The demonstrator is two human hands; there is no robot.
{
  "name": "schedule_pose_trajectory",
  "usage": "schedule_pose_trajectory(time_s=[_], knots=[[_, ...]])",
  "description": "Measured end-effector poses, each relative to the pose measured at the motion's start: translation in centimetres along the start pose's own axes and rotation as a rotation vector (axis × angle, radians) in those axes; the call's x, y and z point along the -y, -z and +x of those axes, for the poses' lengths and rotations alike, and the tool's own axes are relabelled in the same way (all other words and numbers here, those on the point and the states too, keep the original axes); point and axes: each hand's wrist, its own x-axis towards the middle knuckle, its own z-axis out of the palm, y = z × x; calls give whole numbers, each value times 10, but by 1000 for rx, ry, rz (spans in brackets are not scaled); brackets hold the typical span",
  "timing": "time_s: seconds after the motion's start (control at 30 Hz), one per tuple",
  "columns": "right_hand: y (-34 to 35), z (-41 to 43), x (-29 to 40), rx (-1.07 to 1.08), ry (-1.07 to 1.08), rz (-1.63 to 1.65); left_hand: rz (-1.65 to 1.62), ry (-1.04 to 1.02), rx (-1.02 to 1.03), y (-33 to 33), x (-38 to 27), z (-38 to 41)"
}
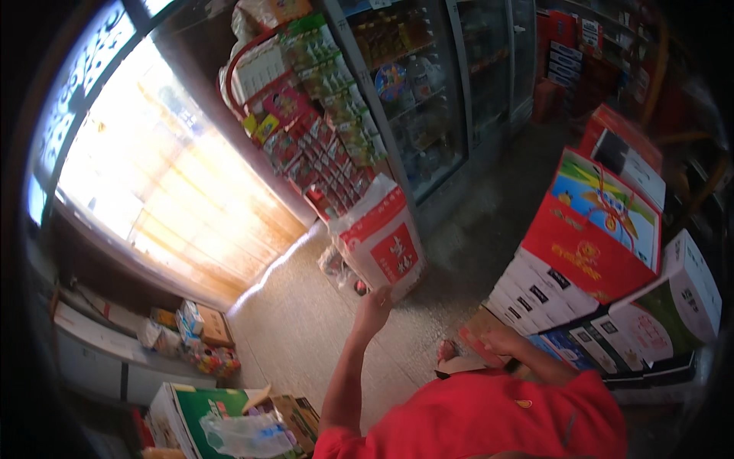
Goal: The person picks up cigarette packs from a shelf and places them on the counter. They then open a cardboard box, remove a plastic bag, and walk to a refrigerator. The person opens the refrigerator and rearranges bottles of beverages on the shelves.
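Note:
My left hand (374,311) is stretched forward, its fingers overlapping in view the lower edge of a white and red carton (381,241). Whether the fingers touch the carton or grip anything is not clear. Low in front of my body, my right hand (500,338) looks blurred, with fingers apart and no object visible in it. Below and behind it is a red and brown cardboard box (476,335). The carton stands on the floor before a rack of hanging snack packets (324,155). A clear plastic bag with items (343,271) lies at the carton's left side.
Glass-door drink coolers (424,86) line the far side. Stacked gift boxes, with a red gift bag (585,246) among them, rise at right. A bright curtained doorway (189,172) is at left. An open carton (292,413) and a green box (212,401) sit at lower left.

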Motion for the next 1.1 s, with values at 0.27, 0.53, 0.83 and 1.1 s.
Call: schedule_pose_trajectory(time_s=[0.27, 0.53, 0.83, 1.1], knots=[[79, 117, -44, -363, 73, 144, -281, -259, -195, 61, -34, 304], [210, 211, -16, -271, -219, -4, -371, -192, -452, 104, -99, 538], [299, 316, -95, -450, -336, 242, -183, 86, -788, 86, -136, 630], [390, 387, -229, -790, -584, -65, -483, -118, -1002, 81, -105, 681]])
